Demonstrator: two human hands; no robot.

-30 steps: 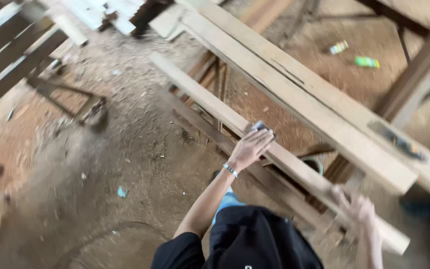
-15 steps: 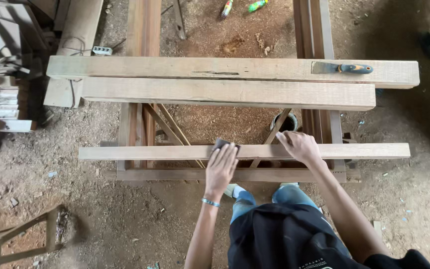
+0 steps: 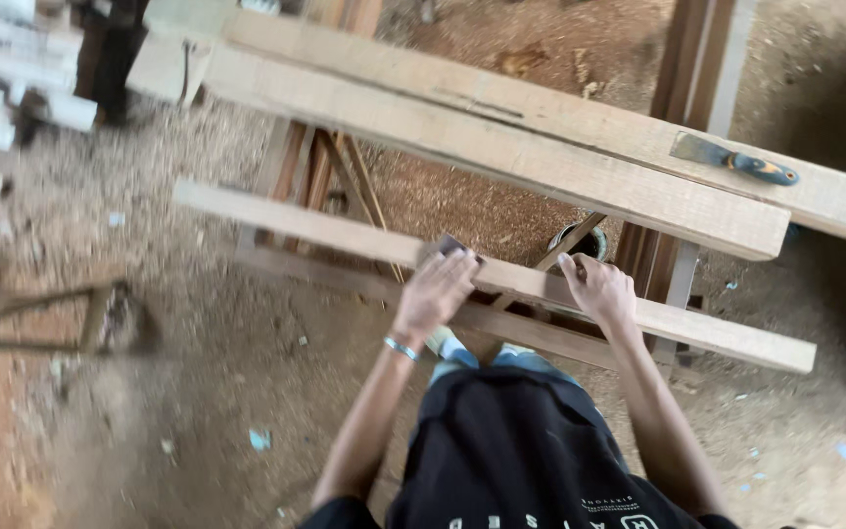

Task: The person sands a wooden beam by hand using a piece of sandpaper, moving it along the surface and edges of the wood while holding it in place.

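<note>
We find the left hand [image 3: 435, 289] pressed flat over a small dark sanding pad [image 3: 450, 245], gripping it against the top face of the narrow plank [image 3: 276, 217]. The right hand [image 3: 599, 289] clamps the same plank's near edge, fingers curled over it. We judge a sanding stroke to be in hand; the next pass calls for steady downward pressure along the plank. Beyond the plank lie two heavier beams [image 3: 540, 162], a scraper [image 3: 733, 157] resting on the far one. Sawdust covers the floor [image 3: 198, 372] below the plank.
</note>
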